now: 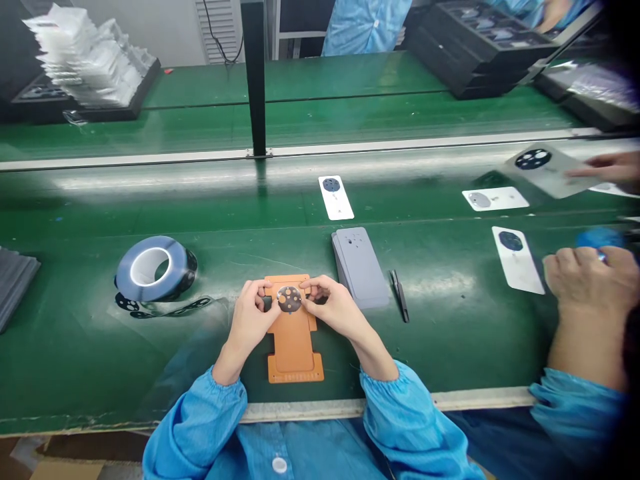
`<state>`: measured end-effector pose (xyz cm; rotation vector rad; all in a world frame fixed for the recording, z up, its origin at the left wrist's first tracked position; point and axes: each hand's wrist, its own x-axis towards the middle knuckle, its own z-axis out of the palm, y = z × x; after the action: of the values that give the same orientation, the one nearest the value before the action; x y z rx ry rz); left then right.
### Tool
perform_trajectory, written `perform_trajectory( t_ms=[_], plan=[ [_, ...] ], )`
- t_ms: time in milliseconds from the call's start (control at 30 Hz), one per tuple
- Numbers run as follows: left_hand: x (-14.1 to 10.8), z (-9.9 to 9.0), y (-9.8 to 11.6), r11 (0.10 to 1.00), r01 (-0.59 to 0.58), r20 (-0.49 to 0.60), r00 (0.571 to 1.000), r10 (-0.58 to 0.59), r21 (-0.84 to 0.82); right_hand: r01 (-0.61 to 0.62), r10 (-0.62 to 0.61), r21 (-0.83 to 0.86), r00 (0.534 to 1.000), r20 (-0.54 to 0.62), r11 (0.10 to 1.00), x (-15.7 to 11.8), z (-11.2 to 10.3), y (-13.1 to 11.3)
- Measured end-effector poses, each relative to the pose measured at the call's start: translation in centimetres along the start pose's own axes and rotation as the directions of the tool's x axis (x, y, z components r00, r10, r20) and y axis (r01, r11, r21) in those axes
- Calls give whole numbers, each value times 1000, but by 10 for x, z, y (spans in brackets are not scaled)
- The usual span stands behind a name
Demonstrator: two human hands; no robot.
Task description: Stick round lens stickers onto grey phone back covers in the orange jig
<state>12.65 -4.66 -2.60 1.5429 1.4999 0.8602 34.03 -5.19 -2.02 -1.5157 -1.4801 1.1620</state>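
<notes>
Between my two hands is a round black sticker with several holes (pixel 289 299), shaped like a phone camera cover. My left hand (pixel 256 308) pinches its left edge and my right hand (pixel 333 303) pinches its right edge. It is over the upper part of an orange fixture (pixel 293 347); whether it touches the fixture I cannot tell. Right of my right hand lies a stack of grey phone-back panels (pixel 367 267), with black tweezers (pixel 399 296) beside it. To the left stands a roll of clear-blue tape (pixel 150 270), its loose strip carrying black round stickers (pixel 175 308).
White panels with round dark patches lie farther back (pixel 337 199) and at right (pixel 519 260). A co-worker's hand (pixel 593 287) rests at the right; another hand holds a panel (pixel 555 172). A black post (pixel 256 80) rises behind. Grey sheets (pixel 15 280) sit far left.
</notes>
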Motion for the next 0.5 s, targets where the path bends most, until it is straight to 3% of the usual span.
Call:
perform_trajectory(
  t_ms=[233,333,433,500],
  plan=[
    [-1,-2,0,998,-29,9,1000,28,64,1,-1,-2,1000,24,1000,-11,-3,-1],
    [-2,-3,-2,998,-34,22,999,33,55,15,-38,-133,984,-174,991,-15,-23,-1],
    [-2,-4,-2,998,-46,27,999,44,51,-62,-140,-384,867,-477,921,-13,-58,4],
    [-2,-4,0,998,-49,24,999,47,46,-188,-160,-500,804,-573,845,-8,-82,10]
  ],
)
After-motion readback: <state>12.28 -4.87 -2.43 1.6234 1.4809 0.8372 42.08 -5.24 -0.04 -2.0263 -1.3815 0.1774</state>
